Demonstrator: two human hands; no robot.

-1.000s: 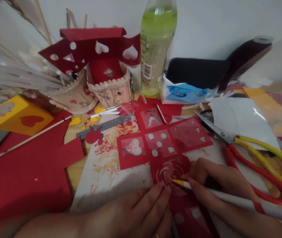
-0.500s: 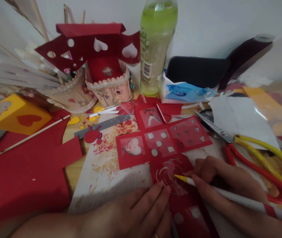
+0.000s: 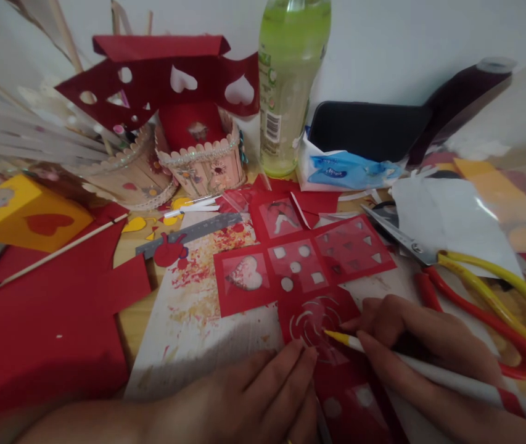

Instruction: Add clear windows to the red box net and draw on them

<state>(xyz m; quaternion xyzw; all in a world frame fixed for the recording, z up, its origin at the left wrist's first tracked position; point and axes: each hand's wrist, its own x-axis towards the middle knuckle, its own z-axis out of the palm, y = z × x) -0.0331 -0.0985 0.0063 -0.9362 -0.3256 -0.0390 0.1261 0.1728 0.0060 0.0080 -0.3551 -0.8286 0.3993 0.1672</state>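
A red paper cutout shaped like a cross [image 3: 244,302] lies on the white board, with clear film over its cut holes. One panel has curved slits in a swirl [image 3: 314,320]; others show a heart, dots, squares and triangles. My left hand [image 3: 263,394] rests with fingers extended on the near edge of the swirl panel. Pinched in my right hand [image 3: 410,345] is a white pen [image 3: 452,382] with a yellow tip and a red band. Its tip points at the middle of the swirl; whether it touches, I cannot tell. A thin greyish edge shows beside my left hand, mostly hidden.
Scissors [image 3: 422,254] with yellow and red handles lie right of the cutout. Behind stand a green-topped bottle [image 3: 285,86], a tissue pack [image 3: 350,172], a dark phone [image 3: 369,132] and a stick basket [image 3: 202,166]. A grey ruler [image 3: 198,231] and red paper [image 3: 45,327] lie left.
The view has shifted very slightly, so the things at the left sit a little farther left. Both hands and the pen hold nearly the same place over the swirl panel.
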